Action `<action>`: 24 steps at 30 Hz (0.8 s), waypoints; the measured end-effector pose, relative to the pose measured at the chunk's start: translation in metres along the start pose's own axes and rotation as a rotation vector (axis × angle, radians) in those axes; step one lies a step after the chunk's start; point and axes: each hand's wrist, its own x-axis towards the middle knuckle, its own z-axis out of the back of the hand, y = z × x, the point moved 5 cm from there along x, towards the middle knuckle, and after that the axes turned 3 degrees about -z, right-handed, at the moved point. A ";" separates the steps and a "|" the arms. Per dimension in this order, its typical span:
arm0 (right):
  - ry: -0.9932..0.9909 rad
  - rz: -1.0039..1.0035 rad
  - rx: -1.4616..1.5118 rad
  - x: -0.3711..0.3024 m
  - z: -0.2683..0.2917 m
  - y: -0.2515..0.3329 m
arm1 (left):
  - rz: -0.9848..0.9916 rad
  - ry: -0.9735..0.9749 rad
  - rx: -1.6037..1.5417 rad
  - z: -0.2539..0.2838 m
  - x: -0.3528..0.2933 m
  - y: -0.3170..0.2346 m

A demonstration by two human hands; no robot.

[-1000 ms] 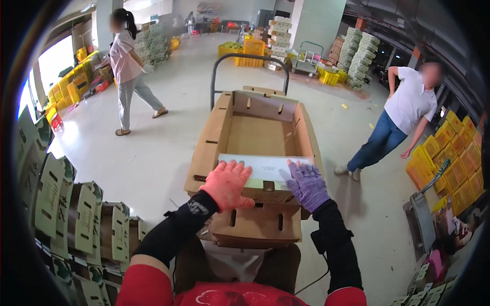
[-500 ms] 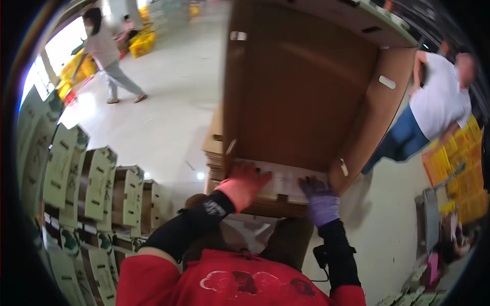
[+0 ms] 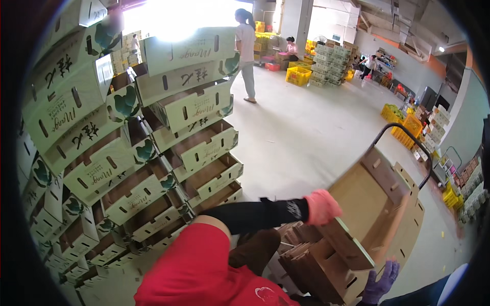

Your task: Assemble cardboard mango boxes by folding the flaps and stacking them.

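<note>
An open-topped cardboard box (image 3: pixel 351 242), brown inside with a pale green outer wall, lies tilted at the lower right. My left hand (image 3: pixel 322 206), in a pink glove, is closed at its left corner. Beside the box's near corner is my right hand (image 3: pixel 382 281) in a purple glove, with the fingers spread and nothing in them. Folded brown cardboard pieces (image 3: pixel 306 257) are stacked under and left of the box. The box's underside is hidden.
Tall stacks of open pale green boxes (image 3: pixel 204 158) rise close on my left. A black curved cart handle (image 3: pixel 427 153) arches beyond the box. Farther off are a walking person (image 3: pixel 246 56), yellow crates (image 3: pixel 298 75) and more stacked boxes (image 3: pixel 329 66). Blue clothing shows at the lower right edge.
My view has swung left toward the stacked boxes. The box now appears lower and farther right. My left hand has gone from its near wall to a corner; my right hand has come off, fingers spread.
</note>
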 end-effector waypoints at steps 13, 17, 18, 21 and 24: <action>0.365 -0.200 0.071 0.021 -0.081 -0.035 | 0.426 -0.324 0.431 0.150 -0.096 0.099; 0.386 -0.216 0.129 0.014 -0.079 -0.050 | 0.559 -0.355 0.575 0.209 -0.085 0.129; 0.429 -0.251 0.047 0.007 -0.079 -0.062 | 0.589 -0.380 0.613 0.230 -0.083 0.133; 0.514 -0.384 -0.031 0.012 -0.069 -0.070 | 0.691 -0.453 0.705 0.297 -0.083 0.145; 0.773 -0.616 -0.169 0.039 -0.043 -0.059 | 0.805 -0.515 0.792 0.371 -0.081 0.162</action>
